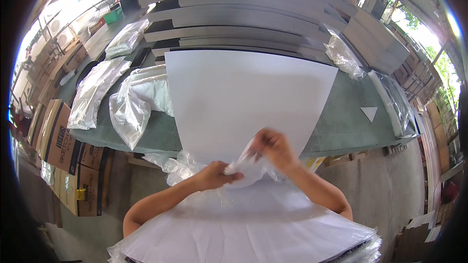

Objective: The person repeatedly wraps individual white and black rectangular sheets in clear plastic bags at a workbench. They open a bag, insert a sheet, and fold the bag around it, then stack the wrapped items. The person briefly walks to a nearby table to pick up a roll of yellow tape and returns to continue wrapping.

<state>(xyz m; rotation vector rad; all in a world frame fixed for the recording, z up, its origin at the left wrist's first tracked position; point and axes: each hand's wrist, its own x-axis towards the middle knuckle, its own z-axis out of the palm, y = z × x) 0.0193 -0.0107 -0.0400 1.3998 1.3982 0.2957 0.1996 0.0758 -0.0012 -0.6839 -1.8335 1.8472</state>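
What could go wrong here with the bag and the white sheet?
1. Both hands, left hand and right hand, pinch the thin clear plastic bag at the large white flat sheet's near edge; it might tear or crease the sheet.
2. The sheet overhangs the green table; it could slide off.

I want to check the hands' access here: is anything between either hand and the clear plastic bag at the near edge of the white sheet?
Nothing visible. The left hand and right hand both already pinch the clear plastic bag directly, at the near edge of the white sheet lying on the green table.
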